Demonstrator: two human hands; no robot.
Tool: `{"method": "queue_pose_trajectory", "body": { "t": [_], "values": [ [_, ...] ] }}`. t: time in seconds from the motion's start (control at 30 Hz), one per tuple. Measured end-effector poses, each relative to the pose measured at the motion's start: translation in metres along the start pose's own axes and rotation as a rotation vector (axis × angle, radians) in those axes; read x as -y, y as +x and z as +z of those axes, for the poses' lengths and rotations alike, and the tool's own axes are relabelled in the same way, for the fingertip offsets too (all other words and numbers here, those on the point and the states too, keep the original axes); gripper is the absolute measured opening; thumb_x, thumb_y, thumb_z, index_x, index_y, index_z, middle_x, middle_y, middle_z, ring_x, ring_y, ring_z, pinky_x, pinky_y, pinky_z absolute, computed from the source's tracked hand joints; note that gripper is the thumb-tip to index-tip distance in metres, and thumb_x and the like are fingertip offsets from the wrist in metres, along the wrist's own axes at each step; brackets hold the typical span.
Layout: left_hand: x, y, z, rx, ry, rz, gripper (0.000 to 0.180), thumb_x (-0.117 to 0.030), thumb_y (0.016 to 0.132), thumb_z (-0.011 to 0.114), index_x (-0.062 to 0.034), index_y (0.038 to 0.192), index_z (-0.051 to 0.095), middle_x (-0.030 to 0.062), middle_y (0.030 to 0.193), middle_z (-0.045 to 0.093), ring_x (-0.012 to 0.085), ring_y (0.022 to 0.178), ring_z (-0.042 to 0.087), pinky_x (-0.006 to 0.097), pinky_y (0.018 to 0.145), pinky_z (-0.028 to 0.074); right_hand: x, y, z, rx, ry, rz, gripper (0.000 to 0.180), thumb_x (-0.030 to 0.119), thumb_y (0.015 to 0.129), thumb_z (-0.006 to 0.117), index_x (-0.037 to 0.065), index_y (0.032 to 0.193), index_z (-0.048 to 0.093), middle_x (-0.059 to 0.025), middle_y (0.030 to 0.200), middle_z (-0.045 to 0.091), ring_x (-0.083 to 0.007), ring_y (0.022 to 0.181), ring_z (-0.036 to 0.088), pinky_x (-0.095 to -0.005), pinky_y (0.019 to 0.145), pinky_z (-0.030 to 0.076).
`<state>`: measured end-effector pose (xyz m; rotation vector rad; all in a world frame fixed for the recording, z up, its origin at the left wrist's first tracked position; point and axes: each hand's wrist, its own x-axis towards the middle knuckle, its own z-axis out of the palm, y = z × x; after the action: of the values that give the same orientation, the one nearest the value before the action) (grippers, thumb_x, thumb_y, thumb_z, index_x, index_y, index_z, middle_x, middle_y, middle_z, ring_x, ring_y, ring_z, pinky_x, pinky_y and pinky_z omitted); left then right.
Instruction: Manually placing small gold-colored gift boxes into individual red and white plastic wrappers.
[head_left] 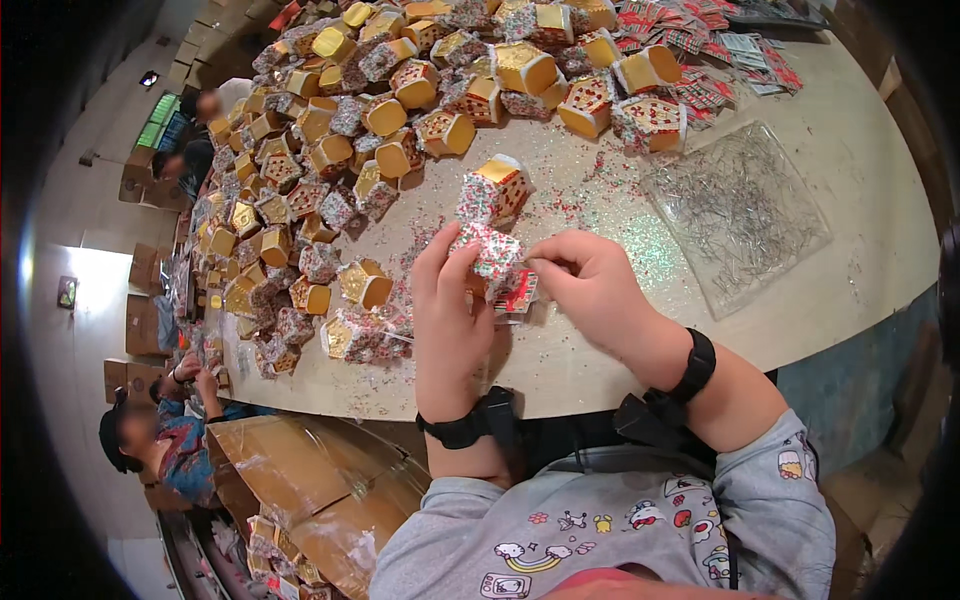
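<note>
My left hand point(447, 315) is wrapped around a small ornament house point(487, 250) whose roof is covered in white, red and green glitter. A red and white card tag point(517, 292) hangs beside this house, between my two hands. Against the house's right side, my right hand point(598, 290) is closed in a pinch; whatever sits between its fingertips is too small to make out. Just beyond my left fingers, another gold ornament house point(506, 188) with a glittered roof rests on the table.
Many gold houses point(385, 115) are heaped across the table's far left. Red tags point(700, 85) lie at the far right, above a clear flat tray point(722, 300) of thin metal pins. Loose glitter dots the tabletop point(860, 170). A cardboard box point(300, 470) and another person point(185, 455) are at left.
</note>
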<state>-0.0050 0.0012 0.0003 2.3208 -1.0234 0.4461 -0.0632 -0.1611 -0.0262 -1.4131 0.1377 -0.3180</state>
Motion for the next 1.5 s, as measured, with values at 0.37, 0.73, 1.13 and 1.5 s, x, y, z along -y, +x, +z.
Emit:
{"method": "queue_pose_trajectory", "body": {
  "t": [0.37,0.73,1.13,1.5],
  "values": [
    [0.003,-0.002,0.002,-0.035,0.069,0.064,0.061,0.011,0.059,0.057,-0.0091,0.116,0.051,0.0166,0.128,0.047,0.0369,0.112,0.048,0.045,0.092,0.04,0.008,-0.002,0.0,-0.039,-0.161,-0.082,0.012,0.005,0.079,0.061,-0.001,0.088,0.067,-0.0136,0.075,0.06,-0.0259,0.067,0.059,-0.0335,0.061,0.046],
    [0.001,0.0,0.001,-0.057,0.153,0.126,0.058,0.009,0.059,0.056,-0.0095,0.114,0.053,0.0153,0.125,0.049,0.0351,0.109,0.05,0.045,0.09,0.04,0.002,0.0,0.0,-0.053,-0.197,-0.127,0.011,0.004,0.078,0.061,-0.001,0.086,0.066,-0.0143,0.077,0.061,-0.0276,0.072,0.059,-0.0349,0.064,0.047],
    [-0.002,0.002,0.003,-0.036,0.162,0.149,0.058,0.01,0.06,0.056,-0.0094,0.114,0.053,0.0155,0.124,0.049,0.0354,0.11,0.049,0.045,0.091,0.04,0.002,-0.002,-0.001,-0.064,-0.219,-0.129,0.012,0.006,0.078,0.061,-0.001,0.087,0.066,-0.0151,0.079,0.061,-0.0293,0.073,0.06,-0.0351,0.066,0.047],
    [-0.004,0.003,0.004,-0.026,-0.024,-0.06,0.055,0.008,0.063,0.059,-0.0072,0.116,0.051,0.0171,0.127,0.047,0.0377,0.115,0.046,0.044,0.096,0.038,-0.003,0.0,0.003,0.027,0.048,0.038,0.018,0.006,0.082,0.063,-0.002,0.098,0.066,-0.0076,0.079,0.062,-0.013,0.067,0.055,-0.0255,0.061,0.043]
  ]
}}
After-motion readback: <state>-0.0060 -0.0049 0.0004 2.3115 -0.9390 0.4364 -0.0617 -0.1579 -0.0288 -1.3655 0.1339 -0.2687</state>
